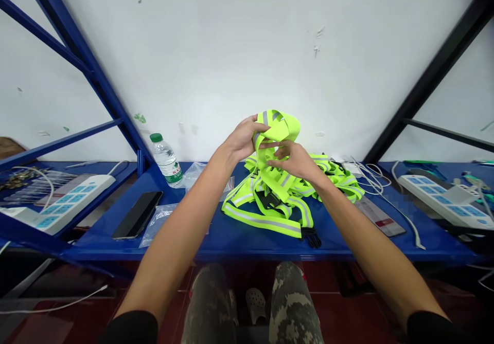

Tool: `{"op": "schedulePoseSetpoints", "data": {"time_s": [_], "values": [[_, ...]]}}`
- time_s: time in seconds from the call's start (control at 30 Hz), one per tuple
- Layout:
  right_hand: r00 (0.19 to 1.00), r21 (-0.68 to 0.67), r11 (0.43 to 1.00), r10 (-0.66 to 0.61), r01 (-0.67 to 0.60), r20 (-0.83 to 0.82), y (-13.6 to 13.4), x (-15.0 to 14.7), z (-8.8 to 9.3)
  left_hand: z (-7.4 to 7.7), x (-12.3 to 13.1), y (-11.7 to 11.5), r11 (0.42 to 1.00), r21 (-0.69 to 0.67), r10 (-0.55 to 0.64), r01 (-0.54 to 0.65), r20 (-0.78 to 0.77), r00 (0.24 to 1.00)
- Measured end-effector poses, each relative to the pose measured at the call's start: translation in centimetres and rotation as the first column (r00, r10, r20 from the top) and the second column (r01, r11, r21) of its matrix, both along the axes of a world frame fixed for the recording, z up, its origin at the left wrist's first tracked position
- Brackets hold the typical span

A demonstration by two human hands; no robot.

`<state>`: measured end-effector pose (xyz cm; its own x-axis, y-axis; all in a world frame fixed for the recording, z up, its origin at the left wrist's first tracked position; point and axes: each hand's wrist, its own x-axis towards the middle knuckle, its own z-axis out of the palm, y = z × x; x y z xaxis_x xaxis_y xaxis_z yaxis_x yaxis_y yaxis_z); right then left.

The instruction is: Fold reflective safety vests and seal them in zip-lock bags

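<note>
Fluorescent yellow reflective harness webbing [262, 222], in a loose tangled heap on a blue steel shelf [231, 249], directly below the hands at six o'clock on a dial centred on the head view, with one webbing loop [280, 128] raised off the heap toward twelve o'clock. Left hand [243, 138] and right hand [293, 160] close together, almost meeting, both at that raised loop: left hand closed around its outer side, fingers curled over the band; right hand lower, fingers spread and reaching in among the webbing, with no telling from this view whether clamped or only touching. Good handling on show: the loop lifted clear of the heap, its band free of the strands below and its silver reflective stripe [265, 118] in plain sight, both hands working close together rather than tugging from far apart. A black plastic buckle [268, 199] sunk in the heap just under the hands, and a black strap end [311, 237] at the heap's lower edge near five o'clock. Around the shelf, a water bottle [165, 160] at nine o'clock, a black phone [138, 214] at eight, white power strips [71, 202] [443, 200] near nine and three, and loose white cable [380, 189] near three
</note>
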<state>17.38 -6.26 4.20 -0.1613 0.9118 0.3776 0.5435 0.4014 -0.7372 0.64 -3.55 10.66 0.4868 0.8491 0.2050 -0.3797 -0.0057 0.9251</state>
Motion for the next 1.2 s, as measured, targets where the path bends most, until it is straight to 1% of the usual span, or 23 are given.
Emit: {"op": "schedulePoseSetpoints", "data": {"time_s": [0.07, 0.13, 0.2, 0.27, 0.33, 0.4, 0.5, 0.57, 0.6, 0.67, 0.73, 0.8, 0.83, 0.9, 0.93, 1.0, 1.03, 1.1, 1.13, 1.2], "values": [[0.998, -0.016, 1.000, 0.017, -0.016, 0.057, 0.3, 0.0, 0.8, -0.2, -0.3, 0.0, 1.000, 0.000, -0.012, 0.012, 0.010, 1.000], [0.994, -0.063, 0.995, 0.081, -0.076, 0.074, 0.3, 0.0, 1.4, -0.4, -0.8, 0.0, 0.999, -0.002, -0.047, 0.047, 0.010, 0.999], [0.987, -0.159, 0.975, 0.160, -0.157, 0.007, 0.3, 0.2, 1.8, -0.6, -1.5, 0.1, 0.997, -0.002, -0.072, 0.072, 0.003, 0.997], [0.963, -0.204, 0.947, 0.217, -0.248, -0.162, 0.3, 0.6, 2.2, -0.9, -2.1, 0.2, 0.999, -0.009, -0.044, 0.044, 0.004, 0.999], [0.898, -0.129, 0.948, 0.223, -0.290, -0.379, 0.3, 1.2, 2.8, -1.4, -2.8, 0.4, 0.999, -0.034, 0.022, -0.021, 0.014, 1.000], [0.807, -0.009, 0.964, 0.218, -0.266, -0.548, 0.2, 2.0, 3.8, -1.9, -3.3, 0.7, 0.994, -0.081, 0.071, -0.069, 0.013, 0.997], [0.709, 0.093, 0.971, 0.225, -0.221, -0.669, -0.1, 3.4, 5.5, -2.6, -3.7, 1.1, 0.985, -0.152, 0.086, -0.085, 0.001, 0.996], [0.680, 0.137, 0.965, 0.254, -0.221, -0.687, -0.5, 4.4, 6.6, -3.0, -3.9, 1.2, 0.974, -0.200, 0.112, -0.110, -0.004, 0.994], [0.684, 0.156, 0.961, 0.272, -0.228, -0.677, -0.9, 4.9, 7.1, -3.1, -3.9, 1.2, 0.966, -0.226, 0.126, -0.126, -0.011, 0.992], [0.730, 0.161, 0.954, 0.298, -0.254, -0.615, -1.6, 5.7, 8.0, -3.2, -4.1, 1.2, 0.949, -0.271, 0.152, -0.159, -0.048, 0.987], [0.799, 0.131, 0.956, 0.291, -0.261, -0.526, -2.2, 6.2, 8.8, -3.4, -4.2, 1.3, 0.941, -0.283, 0.153, -0.185, -0.130, 0.980], [0.842, 0.128, 0.968, 0.250, -0.214, -0.479, -2.6, 6.4, 9.4, -3.8, -4.1, 1.5, 0.943, -0.270, 0.132, -0.195, -0.232, 0.964], [0.840, 0.151, 0.973, 0.229, -0.177, -0.491, -2.6, 6.3, 9.6, -4.0, -4.0, 1.7, 0.946, -0.261, 0.117, -0.192, -0.277, 0.954], [0.797, 0.203, 0.971, 0.224, -0.130, -0.561, -2.7, 6.0, 10.0, -4.4, -3.6, 2.1, 0.950, -0.255, 0.085, -0.177, -0.336, 0.938], [0.761, 0.217, 0.967, 0.238, -0.131, -0.603, -2.8, 5.8, 10.1, -4.6, -3.3, 2.2, 0.951, -0.258, 0.073, -0.171, -0.351, 0.933], [0.688, 0.200, 0.964, 0.264, -0.175, -0.676, -3.0, 5.4, 10.3, -4.9, -2.8, 2.3, 0.947, -0.272, 0.061, -0.172, -0.371, 0.927], [0.664, 0.173, 0.966, 0.258, -0.192, -0.702, -3.1, 5.3, 10.4, -5.1, -2.6, 2.2, 0.945, -0.280, 0.052, -0.168, -0.380, 0.924], [0.652, 0.112, 0.976, 0.207, -0.185, -0.730, -3.1, 5.2, 10.4, -5.3, -2.5, 1.9, 0.948, -0.281, 0.023, -0.147, -0.402, 0.915], [0.657, 0.095, 0.983, 0.177, -0.159, -0.733, -3.1, 5.1, 10.4, -5.4, -2.5, 1.7, 0.952, -0.276, 0.005, -0.131, -0.413, 0.911], [0.659, 0.107, 0.987, 0.160, -0.121, -0.735, -2.9, 5.1, 10.3, -5.6, -2.7, 1.4, 0.954, -0.291, -0.047, -0.077, -0.396, 0.917]]}}
